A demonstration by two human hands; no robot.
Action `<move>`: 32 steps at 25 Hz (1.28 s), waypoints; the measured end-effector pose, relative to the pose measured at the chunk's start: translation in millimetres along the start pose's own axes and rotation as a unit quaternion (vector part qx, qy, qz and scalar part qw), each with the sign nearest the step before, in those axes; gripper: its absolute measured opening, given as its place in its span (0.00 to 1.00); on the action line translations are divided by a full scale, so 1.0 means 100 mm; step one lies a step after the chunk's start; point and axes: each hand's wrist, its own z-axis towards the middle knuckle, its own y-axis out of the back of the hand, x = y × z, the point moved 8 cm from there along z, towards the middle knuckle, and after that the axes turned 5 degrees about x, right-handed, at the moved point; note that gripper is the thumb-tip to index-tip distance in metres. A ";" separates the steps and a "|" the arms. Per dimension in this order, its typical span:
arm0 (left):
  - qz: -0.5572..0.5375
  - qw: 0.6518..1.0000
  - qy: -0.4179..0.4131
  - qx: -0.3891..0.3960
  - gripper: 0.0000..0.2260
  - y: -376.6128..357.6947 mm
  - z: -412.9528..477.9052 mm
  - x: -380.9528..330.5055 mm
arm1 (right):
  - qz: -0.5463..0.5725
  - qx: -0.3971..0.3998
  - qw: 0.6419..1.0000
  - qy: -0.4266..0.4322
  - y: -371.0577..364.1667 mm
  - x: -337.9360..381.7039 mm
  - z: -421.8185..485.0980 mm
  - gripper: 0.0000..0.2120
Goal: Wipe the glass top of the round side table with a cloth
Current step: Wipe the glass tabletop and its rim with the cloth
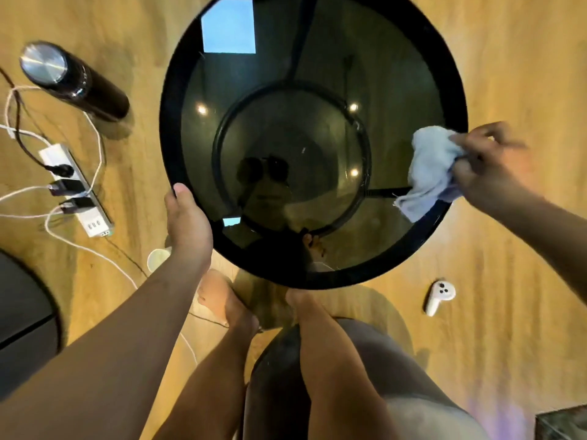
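The round side table (168, 128) has a black rim and a dark glass top that mirrors ceiling lights and a window. It stands straight below me on a wooden floor. My left hand (187, 217) grips the rim at its near left edge, thumb on top. My right hand (489, 166) holds a bunched pale blue cloth (428, 173) at the right edge of the glass. The cloth lies over the rim and the glass there. My bare legs and feet show under the near edge.
A black flask (76, 81) with a steel cap lies on the floor at the left. A white power strip (76, 188) with plugs and white cables lies below it. A white cup (158, 258) and a white controller (440, 296) sit on the floor. A dark seat (25, 319) is at far left.
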 end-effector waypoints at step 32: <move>0.007 0.998 -0.049 0.048 0.19 0.20 0.17 -0.40 | -0.065 -0.048 0.995 -0.063 -0.31 0.48 0.41 0.23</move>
